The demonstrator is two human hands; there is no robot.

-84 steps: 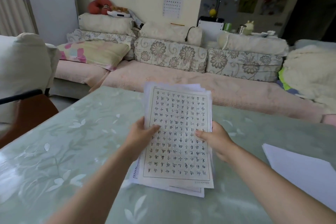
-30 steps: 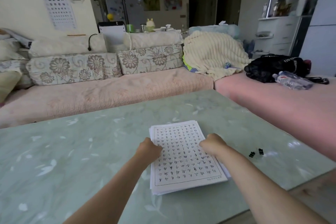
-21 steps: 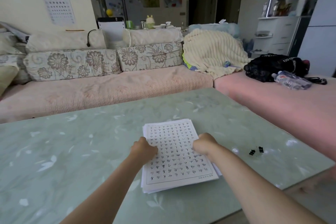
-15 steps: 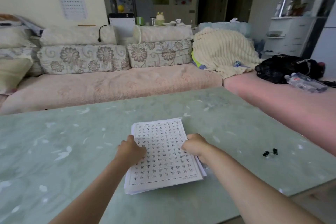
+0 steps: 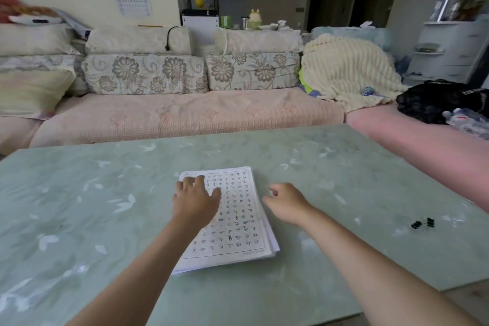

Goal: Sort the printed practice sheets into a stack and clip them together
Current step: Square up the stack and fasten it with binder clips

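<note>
A stack of white practice sheets (image 5: 238, 222) printed with a grid of characters lies flat on the pale green table (image 5: 79, 219), roughly in the middle. My left hand (image 5: 195, 198) rests palm down on the stack's upper left part, fingers spread. My right hand (image 5: 287, 202) hovers just right of the stack with loosely curled fingers and holds nothing. Two small black binder clips (image 5: 422, 223) lie on the table far to the right, well apart from both hands.
A pink sofa (image 5: 185, 114) with floral cushions runs behind the table's far edge, and its pink side section (image 5: 423, 145) borders the table on the right. A cream blanket (image 5: 346, 71) and a black bag (image 5: 436, 100) lie on it. The table's near right corner (image 5: 439, 291) is close.
Both hands let go of the stack's sides. My left hand now lies flat on top of it; my right hand has moved off to the right. The sheets lie in a neater pile.
</note>
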